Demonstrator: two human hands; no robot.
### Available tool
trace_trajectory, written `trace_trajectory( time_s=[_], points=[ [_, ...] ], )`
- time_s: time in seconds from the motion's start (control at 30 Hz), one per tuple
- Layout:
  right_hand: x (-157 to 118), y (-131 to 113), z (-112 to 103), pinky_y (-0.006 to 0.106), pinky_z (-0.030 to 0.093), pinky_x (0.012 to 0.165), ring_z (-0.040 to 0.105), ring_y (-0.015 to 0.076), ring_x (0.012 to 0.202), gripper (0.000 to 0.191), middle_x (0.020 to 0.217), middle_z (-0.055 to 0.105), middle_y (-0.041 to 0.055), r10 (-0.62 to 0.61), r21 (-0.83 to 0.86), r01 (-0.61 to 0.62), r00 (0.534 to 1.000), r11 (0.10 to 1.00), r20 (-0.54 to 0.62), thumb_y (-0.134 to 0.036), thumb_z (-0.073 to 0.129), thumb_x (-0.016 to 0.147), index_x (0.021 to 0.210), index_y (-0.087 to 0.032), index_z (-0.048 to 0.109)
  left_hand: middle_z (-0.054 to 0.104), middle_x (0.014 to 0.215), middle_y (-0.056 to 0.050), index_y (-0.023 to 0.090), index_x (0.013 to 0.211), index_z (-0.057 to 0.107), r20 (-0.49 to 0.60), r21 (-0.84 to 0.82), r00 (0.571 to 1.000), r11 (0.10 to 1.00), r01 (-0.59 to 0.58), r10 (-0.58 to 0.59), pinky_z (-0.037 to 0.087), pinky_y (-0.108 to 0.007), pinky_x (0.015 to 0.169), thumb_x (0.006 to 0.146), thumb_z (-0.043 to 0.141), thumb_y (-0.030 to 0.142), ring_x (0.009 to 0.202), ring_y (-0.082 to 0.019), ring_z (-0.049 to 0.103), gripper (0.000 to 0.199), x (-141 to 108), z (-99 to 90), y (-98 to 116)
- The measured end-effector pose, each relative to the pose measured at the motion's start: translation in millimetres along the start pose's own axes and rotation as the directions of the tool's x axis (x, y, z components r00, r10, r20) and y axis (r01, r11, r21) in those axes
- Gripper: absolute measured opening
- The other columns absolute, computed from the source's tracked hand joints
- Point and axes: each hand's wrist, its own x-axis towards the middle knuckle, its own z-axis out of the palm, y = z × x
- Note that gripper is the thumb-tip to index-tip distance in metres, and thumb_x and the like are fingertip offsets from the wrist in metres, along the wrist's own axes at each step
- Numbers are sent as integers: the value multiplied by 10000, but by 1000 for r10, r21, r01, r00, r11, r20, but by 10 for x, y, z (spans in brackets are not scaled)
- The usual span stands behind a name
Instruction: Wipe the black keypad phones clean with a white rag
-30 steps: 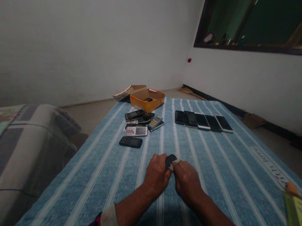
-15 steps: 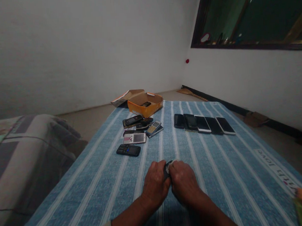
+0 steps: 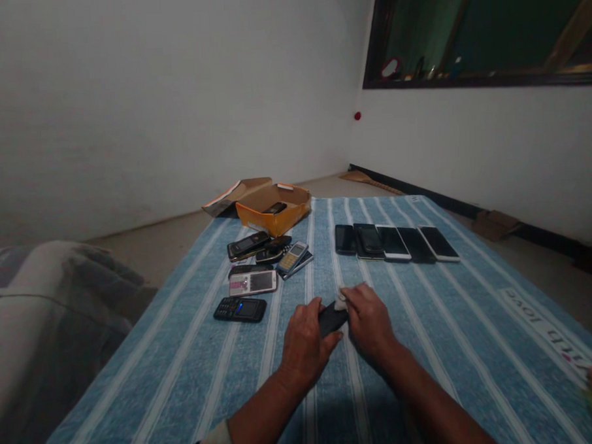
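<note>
My left hand (image 3: 305,342) is closed around a dark phone (image 3: 332,318), held low over the striped blue cloth (image 3: 185,384). Pinched in my right hand (image 3: 371,320) is a small white cloth (image 3: 341,301), which touches the phone's far right end. Left of my hands lies a black keypad phone (image 3: 239,309). Behind it are a white-and-pink phone (image 3: 253,283), a silver-and-yellow keypad phone (image 3: 292,256) and a black phone (image 3: 248,245), among several heaped together.
An open orange box (image 3: 271,218) with a phone (image 3: 276,208) inside stands at the far end. Several smartphones lie side by side at the right, a white-edged one (image 3: 439,243) outermost. A fabric-covered shape (image 3: 51,350) is at the left; a window (image 3: 464,31) is upper right.
My hands have drawn slightly apart, showing more of the dark phone. The white cloth in my right hand has moved toward the phone's far end. The camera view has shifted a little.
</note>
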Motion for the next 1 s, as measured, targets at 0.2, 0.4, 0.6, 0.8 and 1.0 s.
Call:
trace_trajectory(
  time_s=[0.2, 0.4, 0.6, 0.8, 1.0],
  points=[
    [-163, -242, 48, 376, 420, 845, 478, 255, 931, 292, 1060, 608, 127, -259, -192, 284, 955, 939, 144, -41, 513, 834, 1080, -138, 636, 606, 985, -89, 150, 1109, 536, 16, 49, 1000, 999, 13, -13, 502, -422, 817, 686, 746, 271, 931, -261, 545, 487, -79, -196, -23],
    [-231, -250, 86, 400, 422, 853, 479, 259, 933, 275, 1087, 605, 125, -327, -204, 358, 930, 911, 171, -37, 487, 857, 1066, -142, 633, 587, 916, -75, 172, 840, 609, 42, 128, 999, 991, -29, 24, 482, -412, 816, 715, 713, 268, 897, -255, 523, 189, -95, -266, -19],
    [-236, -243, 101, 371, 424, 811, 483, 244, 919, 222, 1038, 617, 111, -350, -148, 379, 918, 914, 188, -36, 492, 869, 991, -137, 647, 579, 864, -68, 165, 820, 611, 37, 168, 999, 986, -6, 0, 479, -392, 798, 733, 686, 233, 870, -248, 524, 134, -83, -243, -8],
    [-199, -281, 79, 360, 387, 746, 467, 239, 848, 179, 940, 624, 87, -260, -256, 301, 948, 919, 182, -73, 521, 884, 972, -150, 656, 573, 874, -68, 155, 828, 604, 46, 144, 999, 990, 2, -9, 473, -378, 790, 741, 697, 273, 883, -247, 528, 173, -82, -243, -6],
    [-176, -231, 75, 358, 377, 755, 442, 242, 850, 222, 896, 610, 88, -206, -268, 236, 969, 934, 138, -23, 500, 855, 924, -153, 667, 568, 901, -63, 157, 849, 599, 62, 152, 997, 988, 35, -45, 462, -367, 802, 722, 705, 255, 905, -243, 528, 192, -87, -252, 19]
  ],
)
